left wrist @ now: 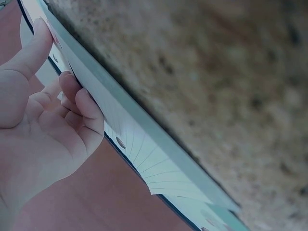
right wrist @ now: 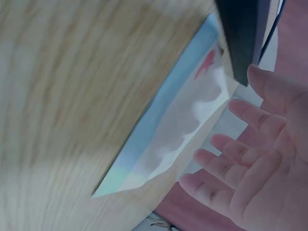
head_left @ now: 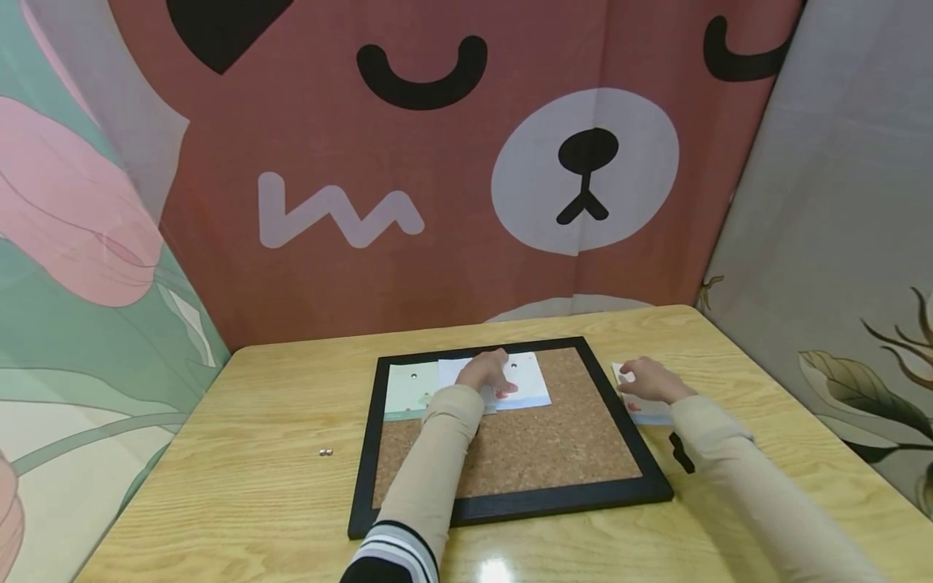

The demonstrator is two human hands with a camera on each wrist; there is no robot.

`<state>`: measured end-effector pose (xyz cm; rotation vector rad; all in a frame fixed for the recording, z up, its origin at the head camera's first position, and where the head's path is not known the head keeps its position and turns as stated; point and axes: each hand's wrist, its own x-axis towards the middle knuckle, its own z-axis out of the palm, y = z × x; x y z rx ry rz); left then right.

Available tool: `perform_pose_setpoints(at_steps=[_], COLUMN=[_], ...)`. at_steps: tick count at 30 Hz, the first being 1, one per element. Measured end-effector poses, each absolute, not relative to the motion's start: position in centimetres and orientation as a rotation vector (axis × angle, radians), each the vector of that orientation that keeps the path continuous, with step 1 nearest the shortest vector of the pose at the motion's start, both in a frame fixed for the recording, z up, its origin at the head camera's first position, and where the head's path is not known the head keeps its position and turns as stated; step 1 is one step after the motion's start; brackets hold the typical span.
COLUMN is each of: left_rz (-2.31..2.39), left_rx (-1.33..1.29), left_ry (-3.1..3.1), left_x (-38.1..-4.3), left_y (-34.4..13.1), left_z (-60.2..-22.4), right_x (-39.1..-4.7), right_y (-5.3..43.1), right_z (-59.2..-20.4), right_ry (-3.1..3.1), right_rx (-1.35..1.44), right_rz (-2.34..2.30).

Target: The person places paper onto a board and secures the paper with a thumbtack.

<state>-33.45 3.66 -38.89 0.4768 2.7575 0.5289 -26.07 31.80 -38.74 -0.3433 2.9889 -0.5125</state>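
A black-framed corkboard (head_left: 554,445) lies flat on the table, with pale paper sheets along its top edge. The greenish sheet (head_left: 402,397) is at the left, and a white sheet (head_left: 534,385) with a small red print is further right. Round metal pins (head_left: 513,365) show on these sheets. My left hand (head_left: 483,371) touches the white paper with its fingertips, the other fingers loosely bent. Right of the frame, my right hand (head_left: 651,380) reaches over a loose sheet (right wrist: 175,125) with a blue border and a red print, its fingers spread and apart.
Two small metal pins (head_left: 325,452) lie on the wooden table (head_left: 240,453) left of the board. A printed curtain (head_left: 437,275) hangs behind the table's far edge, with more patterned cloth (head_left: 824,202) at the right.
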Motion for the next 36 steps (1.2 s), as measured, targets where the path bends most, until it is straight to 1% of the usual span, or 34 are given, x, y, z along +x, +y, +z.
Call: perform_pose_setpoints(at_steps=[9, 19, 27, 36], left_rz=[0.531, 0.517, 0.504, 0.494], left_rx=[0.459, 0.448, 0.473, 0.482], left_ry=[2.751, 2.744, 2.758, 2.763], left_x=[-33.4, -33.4, -33.4, -33.3], left_y=[3.7, 3.7, 3.7, 3.7], left_z=[-38.8, -38.8, -38.9, -38.9], right_x=[-25.1, -24.7, -24.5, -24.3], right_y=[33.1, 34.2, 35.0, 35.3], right_z=[-38.8, -39.3, -39.7, -39.8], right_ry=[2.994, 2.996, 3.010, 2.977], right_rx=[-0.183, -0.075, -0.091, -0.042], right_rz=[-0.442, -0.446, -0.443, -0.497])
